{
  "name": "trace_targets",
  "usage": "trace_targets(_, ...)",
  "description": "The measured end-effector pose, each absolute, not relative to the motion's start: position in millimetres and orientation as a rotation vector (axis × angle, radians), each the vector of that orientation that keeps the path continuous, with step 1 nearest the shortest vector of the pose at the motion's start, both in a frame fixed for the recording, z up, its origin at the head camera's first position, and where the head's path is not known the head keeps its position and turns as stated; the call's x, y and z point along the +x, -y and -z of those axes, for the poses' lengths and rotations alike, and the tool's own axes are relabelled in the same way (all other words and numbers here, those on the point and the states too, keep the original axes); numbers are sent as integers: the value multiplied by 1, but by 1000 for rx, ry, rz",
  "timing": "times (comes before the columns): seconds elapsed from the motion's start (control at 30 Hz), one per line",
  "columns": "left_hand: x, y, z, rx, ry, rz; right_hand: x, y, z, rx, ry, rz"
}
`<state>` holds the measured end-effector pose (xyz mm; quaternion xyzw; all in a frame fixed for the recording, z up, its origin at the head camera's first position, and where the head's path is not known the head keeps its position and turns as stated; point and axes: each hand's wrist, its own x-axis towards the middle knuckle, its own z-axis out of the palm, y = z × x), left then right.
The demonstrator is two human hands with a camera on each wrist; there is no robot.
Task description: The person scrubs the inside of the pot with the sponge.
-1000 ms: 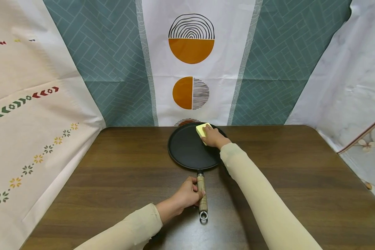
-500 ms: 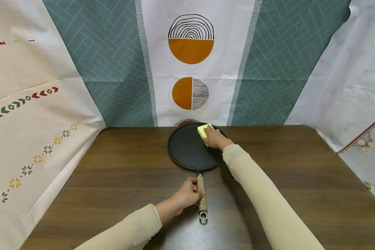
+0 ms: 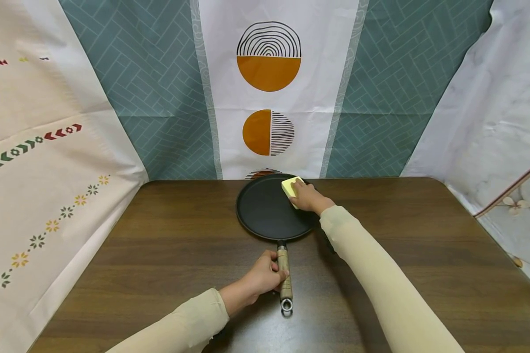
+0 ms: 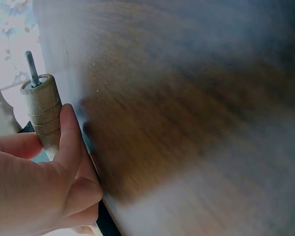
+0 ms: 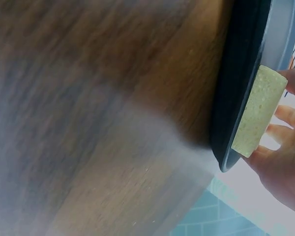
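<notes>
The black pan (image 3: 267,211) sits on the counter (image 3: 168,245); on its near side, the left hand (image 3: 261,274) grips its wooden handle (image 3: 283,259), while at the pan's far right, just inside its rim, the right hand (image 3: 308,196) holds a pale yellow sponge (image 3: 287,186)

Room left of the pan (image 3: 267,211), right sleeve (image 3: 382,272) in the way on its right

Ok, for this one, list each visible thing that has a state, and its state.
Pan: right side up, held by its handle
Sponge: held against the pan's inner surface
Left hand: gripping the handle
Right hand: holding the sponge
Backdrop cloth: hanging, creased
</notes>
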<state>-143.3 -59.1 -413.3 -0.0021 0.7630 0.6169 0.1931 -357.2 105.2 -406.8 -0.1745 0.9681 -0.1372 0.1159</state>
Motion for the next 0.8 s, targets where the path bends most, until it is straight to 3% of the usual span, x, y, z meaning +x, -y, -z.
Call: trace_targets(0.8, -142, 59, 414, -1, -2145, -1739, -348, -122, 411, -590, -2853, 409)
